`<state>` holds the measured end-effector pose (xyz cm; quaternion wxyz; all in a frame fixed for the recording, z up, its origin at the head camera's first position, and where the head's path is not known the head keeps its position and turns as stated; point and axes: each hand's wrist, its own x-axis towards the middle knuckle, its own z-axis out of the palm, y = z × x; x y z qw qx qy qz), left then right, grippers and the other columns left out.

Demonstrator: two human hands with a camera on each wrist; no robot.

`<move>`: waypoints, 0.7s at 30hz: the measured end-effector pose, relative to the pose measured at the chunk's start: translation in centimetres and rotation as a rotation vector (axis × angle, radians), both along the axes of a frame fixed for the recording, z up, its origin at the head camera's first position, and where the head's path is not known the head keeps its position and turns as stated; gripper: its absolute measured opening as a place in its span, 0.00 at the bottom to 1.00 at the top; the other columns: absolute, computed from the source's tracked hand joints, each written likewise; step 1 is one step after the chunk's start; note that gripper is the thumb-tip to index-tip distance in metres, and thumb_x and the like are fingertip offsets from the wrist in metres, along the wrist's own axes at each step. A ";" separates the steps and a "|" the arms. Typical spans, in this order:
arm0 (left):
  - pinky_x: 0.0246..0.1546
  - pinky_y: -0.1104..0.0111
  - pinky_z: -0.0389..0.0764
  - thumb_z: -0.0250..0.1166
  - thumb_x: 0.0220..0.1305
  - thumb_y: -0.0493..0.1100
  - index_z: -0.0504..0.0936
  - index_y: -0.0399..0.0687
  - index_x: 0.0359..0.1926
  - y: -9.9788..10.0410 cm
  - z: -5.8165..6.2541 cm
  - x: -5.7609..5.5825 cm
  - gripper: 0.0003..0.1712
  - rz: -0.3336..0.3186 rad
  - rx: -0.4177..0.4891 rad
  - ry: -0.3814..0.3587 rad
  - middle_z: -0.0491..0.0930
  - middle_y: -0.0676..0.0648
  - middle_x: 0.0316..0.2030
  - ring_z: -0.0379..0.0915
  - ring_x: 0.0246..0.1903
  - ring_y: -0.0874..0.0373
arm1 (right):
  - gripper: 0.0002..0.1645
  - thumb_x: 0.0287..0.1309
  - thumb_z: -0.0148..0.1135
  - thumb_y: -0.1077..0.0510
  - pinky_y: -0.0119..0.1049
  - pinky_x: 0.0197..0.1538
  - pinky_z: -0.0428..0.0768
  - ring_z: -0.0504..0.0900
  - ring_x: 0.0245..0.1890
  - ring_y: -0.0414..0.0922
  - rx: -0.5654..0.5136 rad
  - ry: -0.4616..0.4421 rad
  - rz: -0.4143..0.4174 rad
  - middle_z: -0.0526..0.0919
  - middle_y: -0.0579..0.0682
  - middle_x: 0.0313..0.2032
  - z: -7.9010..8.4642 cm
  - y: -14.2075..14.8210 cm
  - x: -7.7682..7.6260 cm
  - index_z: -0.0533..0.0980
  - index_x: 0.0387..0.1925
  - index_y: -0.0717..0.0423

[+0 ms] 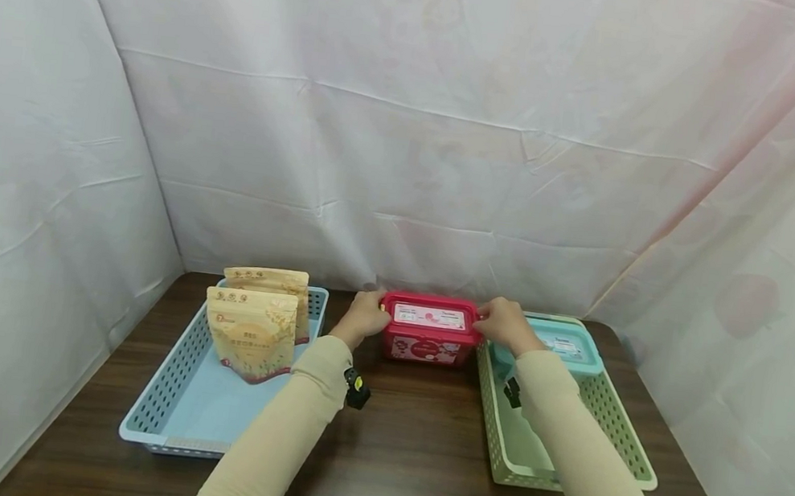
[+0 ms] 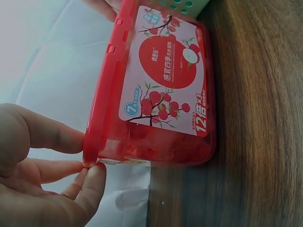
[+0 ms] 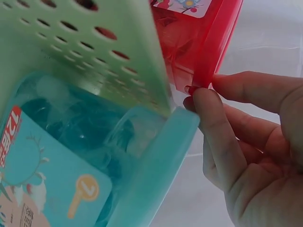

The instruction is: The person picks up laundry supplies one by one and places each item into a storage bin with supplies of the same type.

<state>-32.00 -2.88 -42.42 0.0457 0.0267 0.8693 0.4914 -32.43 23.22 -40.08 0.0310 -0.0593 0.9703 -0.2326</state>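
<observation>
A red lidded box of laundry pods (image 1: 425, 350) stands upright on the dark wooden table, between two baskets, with a cherry-printed label on its front. My left hand (image 1: 367, 315) pinches the lid's rim at the box's left end; in the left wrist view, thumb and fingers of that hand (image 2: 52, 175) meet at the lid corner. At the opposite end my right hand (image 1: 504, 324) grips the lid edge, and the right wrist view shows its fingertips (image 3: 208, 97) at the red rim. The box's back is hidden.
On the right, a green basket (image 1: 503, 453) holds a teal lidded box (image 1: 585, 358), partly behind my right arm. To the left, a light-blue basket (image 1: 170, 362) contains two upright yellow pouches (image 1: 253, 334). A white curtain (image 1: 407, 160) hangs behind the table.
</observation>
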 end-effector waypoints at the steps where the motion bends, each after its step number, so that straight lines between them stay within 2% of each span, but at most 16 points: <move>1: 0.60 0.48 0.74 0.62 0.64 0.32 0.70 0.38 0.70 -0.1 0.0 0.0 0.32 -0.003 0.005 0.001 0.72 0.35 0.60 0.71 0.56 0.42 | 0.21 0.61 0.66 0.59 0.43 0.40 0.83 0.80 0.35 0.48 -0.002 -0.004 -0.006 0.85 0.61 0.46 0.0 -0.1 0.0 0.82 0.52 0.68; 4: 0.60 0.48 0.74 0.62 0.65 0.32 0.68 0.40 0.72 -0.6 -0.1 -0.1 0.34 -0.007 0.017 -0.009 0.72 0.35 0.62 0.70 0.58 0.42 | 0.18 0.62 0.66 0.60 0.42 0.39 0.83 0.80 0.33 0.48 -0.002 -0.021 -0.006 0.86 0.60 0.43 0.0 -0.6 -0.1 0.83 0.50 0.68; 12: 0.58 0.48 0.76 0.60 0.65 0.32 0.68 0.35 0.70 -2.1 0.0 0.1 0.31 0.021 0.035 -0.032 0.74 0.34 0.60 0.72 0.56 0.42 | 0.22 0.63 0.66 0.58 0.42 0.41 0.84 0.81 0.34 0.48 -0.021 -0.057 -0.013 0.86 0.60 0.45 0.1 -2.2 -0.6 0.80 0.54 0.68; 17: 0.58 0.49 0.75 0.59 0.65 0.31 0.67 0.34 0.70 -2.8 0.0 0.4 0.32 0.021 0.057 -0.049 0.74 0.34 0.60 0.72 0.56 0.43 | 0.19 0.64 0.65 0.60 0.39 0.37 0.84 0.82 0.30 0.46 -0.048 -0.074 -0.002 0.86 0.57 0.39 -0.1 -2.9 -0.5 0.81 0.53 0.68; 21: 0.58 0.48 0.75 0.59 0.64 0.31 0.70 0.35 0.68 -3.1 0.0 0.4 0.30 0.025 0.081 -0.043 0.76 0.35 0.58 0.73 0.56 0.43 | 0.17 0.65 0.64 0.59 0.37 0.34 0.82 0.84 0.32 0.50 -0.052 -0.077 0.007 0.86 0.53 0.33 0.0 -3.2 -0.4 0.82 0.50 0.66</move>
